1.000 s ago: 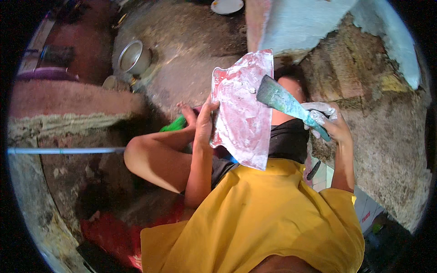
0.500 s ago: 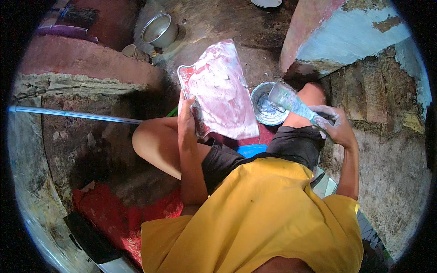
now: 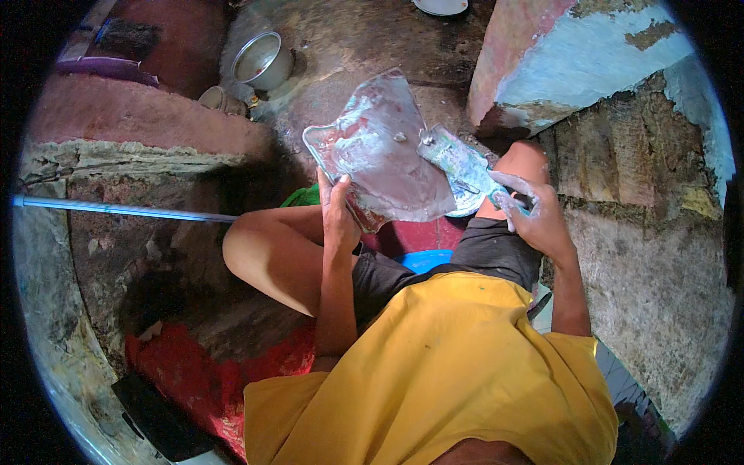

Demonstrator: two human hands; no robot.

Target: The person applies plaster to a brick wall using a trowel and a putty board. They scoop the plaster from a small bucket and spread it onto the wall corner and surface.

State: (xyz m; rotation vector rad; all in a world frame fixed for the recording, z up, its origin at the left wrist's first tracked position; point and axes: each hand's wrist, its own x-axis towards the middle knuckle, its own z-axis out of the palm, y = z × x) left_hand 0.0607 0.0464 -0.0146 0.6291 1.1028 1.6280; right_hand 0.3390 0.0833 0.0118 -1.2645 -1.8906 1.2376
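Note:
My left hand (image 3: pixel 339 215) grips the near-left edge of a stiff, bent sheet (image 3: pixel 380 170), its thumb on top. White paste is smeared over the sheet's reddish face. In my right hand (image 3: pixel 541 218) is a paste-coated putty knife (image 3: pixel 459 161), held by its handle. Its broad blade points up and left beside the sheet's right edge, with a small lump of paste at its corner; whether it touches the sheet I cannot tell. Below the blade, a bowl (image 3: pixel 467 206) of whitish paste is mostly hidden. White smears cover my right fingers.
A metal pot (image 3: pixel 265 62) stands on the far floor, with a small cup (image 3: pixel 221 101) nearby. A pale blue pole (image 3: pixel 124 207) reaches toward my left knee. Red cloth (image 3: pixel 209 372) lies at the lower left. A blue-and-pink block (image 3: pixel 573 70) stands at the far right.
The putty knife has moved left from over the bowl to the sheet's right edge. The sheet has tilted and shifted slightly right, now covering more of the bowl.

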